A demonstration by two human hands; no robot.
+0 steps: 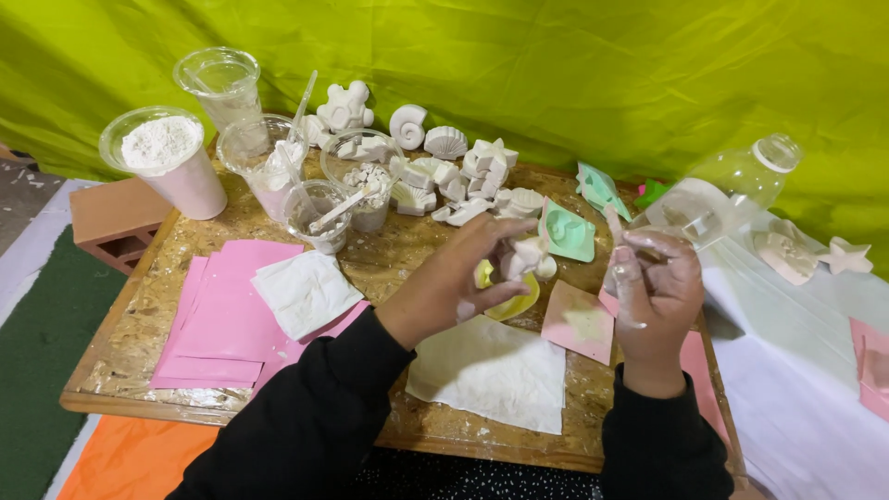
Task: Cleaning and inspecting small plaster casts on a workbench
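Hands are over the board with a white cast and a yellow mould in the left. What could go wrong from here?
1. The left hand holds the white cast above the yellow mould with loose fingers; it might drop and chip.
2. The powder-coated right hand hovers near the green mould; a swing could knock it.
3. The stirring stick in the small cup could tip it if a sleeve reaches across.

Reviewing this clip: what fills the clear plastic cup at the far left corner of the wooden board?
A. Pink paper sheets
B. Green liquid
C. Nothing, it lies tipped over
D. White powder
D. The clear plastic cup stands upright at the far left of the wooden board and is heaped to its rim with white powder.
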